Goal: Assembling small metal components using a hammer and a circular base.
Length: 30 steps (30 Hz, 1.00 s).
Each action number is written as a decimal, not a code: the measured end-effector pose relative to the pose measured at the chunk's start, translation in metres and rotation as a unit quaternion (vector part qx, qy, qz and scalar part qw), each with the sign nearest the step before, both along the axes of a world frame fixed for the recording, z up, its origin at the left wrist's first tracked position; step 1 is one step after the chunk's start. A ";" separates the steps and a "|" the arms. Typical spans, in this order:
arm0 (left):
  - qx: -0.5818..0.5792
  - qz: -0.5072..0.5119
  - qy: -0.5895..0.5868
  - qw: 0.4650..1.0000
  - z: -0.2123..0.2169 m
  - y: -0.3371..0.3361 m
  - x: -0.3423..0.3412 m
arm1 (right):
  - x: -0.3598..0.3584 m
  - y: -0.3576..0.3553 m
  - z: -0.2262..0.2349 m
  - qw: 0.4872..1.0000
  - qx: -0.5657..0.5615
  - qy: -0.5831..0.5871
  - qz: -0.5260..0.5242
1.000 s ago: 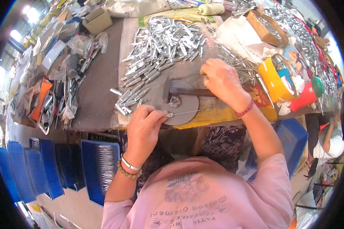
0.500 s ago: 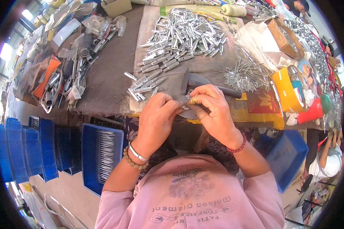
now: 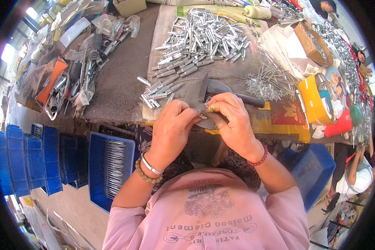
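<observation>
My left hand (image 3: pixel 169 130) and my right hand (image 3: pixel 232 124) meet at the near edge of the bench, fingertips pinched together. Between them is a small silvery metal piece (image 3: pixel 203 117), mostly covered by the fingers. Just beyond the fingertips lies a hammer (image 3: pixel 251 100), its dark handle pointing right, over a round grey metal plate (image 3: pixel 221 86). Short silvery metal tubes (image 3: pixel 156 94) lie in a loose group beyond my left hand, below a large heap of similar tubes (image 3: pixel 208 37). Thin metal pins (image 3: pixel 264 85) are piled beyond my right hand.
Bagged tools and an orange-handled piece (image 3: pixel 52 81) crowd the bench's left. A yellow container (image 3: pixel 314 99) and a red cup (image 3: pixel 337 123) stand right. Blue bins (image 3: pixel 96 175) flank me below the bench; the left one holds metal rods. Another person (image 3: pixel 356 173) is far right.
Both hands keep almost the same pinched pose at the same spot, with only slight finger movement. The whole view has shifted a little.
</observation>
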<state>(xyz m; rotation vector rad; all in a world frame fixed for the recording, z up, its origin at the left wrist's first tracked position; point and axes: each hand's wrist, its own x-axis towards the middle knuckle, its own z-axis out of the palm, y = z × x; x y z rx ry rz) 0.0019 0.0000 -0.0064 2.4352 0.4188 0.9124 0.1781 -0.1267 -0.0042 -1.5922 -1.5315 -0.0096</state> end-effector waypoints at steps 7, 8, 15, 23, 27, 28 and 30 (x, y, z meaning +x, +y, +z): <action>-0.008 0.002 -0.003 1.000 0.000 -0.001 0.000 | 0.002 -0.002 -0.003 1.000 0.007 -0.010 -0.010; -0.007 0.003 -0.002 1.000 0.000 0.000 0.000 | 0.002 -0.002 -0.003 1.000 0.008 -0.010 -0.010; -0.002 0.005 -0.008 1.000 -0.002 -0.001 0.001 | -0.001 0.001 -0.004 1.000 0.012 -0.017 -0.012; -0.010 0.008 0.003 1.000 -0.001 -0.003 0.000 | -0.002 -0.001 -0.003 0.999 0.012 -0.030 -0.011; -0.005 0.009 -0.006 1.000 -0.003 -0.003 0.001 | -0.004 -0.001 -0.004 0.999 0.013 -0.033 -0.021; -0.007 0.008 -0.007 1.000 -0.002 -0.003 0.001 | -0.004 -0.001 -0.004 0.999 0.017 -0.035 -0.028; -0.005 0.008 -0.007 1.000 -0.003 -0.002 0.001 | -0.004 -0.001 -0.003 0.998 0.007 -0.049 -0.034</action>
